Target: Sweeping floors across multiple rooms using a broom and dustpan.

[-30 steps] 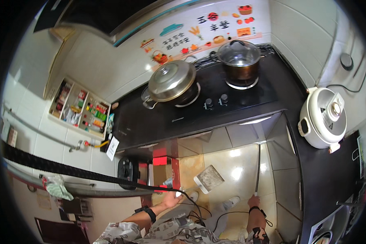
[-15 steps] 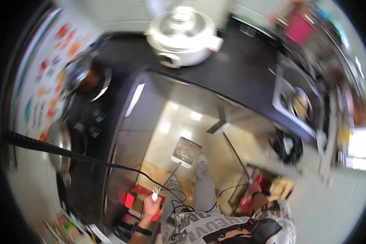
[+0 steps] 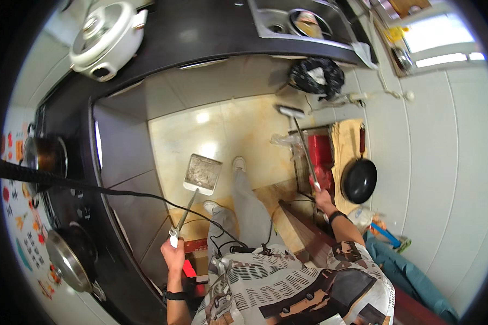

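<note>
My left hand (image 3: 173,254) is closed round the white handle end of a long-handled dustpan (image 3: 203,172). Its square pan lies on the tiled floor, left of my feet, and looks dirty or worn inside. My right hand (image 3: 324,201) grips the pole of a broom (image 3: 291,111). The broom's narrow white-and-dark head is at the far right of the floor, below a black bin bag (image 3: 316,77). A wide gap separates the broom head from the dustpan. Black cables run in front of my body, from the left edge toward my waist.
On the right, a frying pan (image 3: 359,180) rests beside a red item (image 3: 322,157) on a rack. Dark counter (image 3: 200,27) holds a white electric cooker (image 3: 107,40) and a sink (image 3: 265,16). Pots, including a lidded pan (image 3: 69,260), stand on the left stove.
My view has swung to the right. The broom head has shifted from the middle of the floor near the cabinets to the right side by the bin bag. Both hands keep their grips.
</note>
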{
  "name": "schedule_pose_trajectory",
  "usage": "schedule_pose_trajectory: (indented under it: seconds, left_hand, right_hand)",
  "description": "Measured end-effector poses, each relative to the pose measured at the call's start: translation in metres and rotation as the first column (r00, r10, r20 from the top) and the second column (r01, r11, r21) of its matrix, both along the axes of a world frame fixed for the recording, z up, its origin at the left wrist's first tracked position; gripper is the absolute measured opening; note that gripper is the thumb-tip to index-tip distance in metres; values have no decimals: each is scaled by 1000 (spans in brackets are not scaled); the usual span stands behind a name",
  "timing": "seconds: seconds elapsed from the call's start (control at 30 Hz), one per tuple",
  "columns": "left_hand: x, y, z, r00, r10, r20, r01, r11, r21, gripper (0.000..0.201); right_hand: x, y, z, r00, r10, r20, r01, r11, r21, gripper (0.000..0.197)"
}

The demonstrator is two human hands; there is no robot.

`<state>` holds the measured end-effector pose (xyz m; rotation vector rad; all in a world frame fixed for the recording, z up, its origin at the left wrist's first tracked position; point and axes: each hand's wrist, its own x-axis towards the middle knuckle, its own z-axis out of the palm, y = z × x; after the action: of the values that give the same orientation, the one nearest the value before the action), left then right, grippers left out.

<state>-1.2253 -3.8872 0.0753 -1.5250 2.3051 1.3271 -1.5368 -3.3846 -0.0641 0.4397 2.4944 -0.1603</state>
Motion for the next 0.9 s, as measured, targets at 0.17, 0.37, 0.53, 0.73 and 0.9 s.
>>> schedule_pose_trajectory:
  seconds: [0.17,0.37,0.53,0.73,0.9]
  left_hand:
    - [-51,0,3,978,-202,46,202,979,-5,21]
    - [-105,-20,-25,886,-453,94,461,883,-85,25]
    - [-117,-31,23,880,-323,349,356,934,-32,34]
    - [-101,-35,-15,746,-559,361,577,814,66,38]
    - [-27,-49,13,752,-505,424,546,837,31,48]
  right_hand:
    - [-65,-54,-94,943,-328,50,331,921,-205,64]
    - [-114,-127,-143,967,248,58,-193,860,-472,11]
    - [-48,-177,-101,681,594,-429,-708,385,-593,13]
    - [-21,-138,-90,746,644,-172,-547,444,-710,12]
    - [26,-214,-45,684,-331,650,672,633,-384,11]
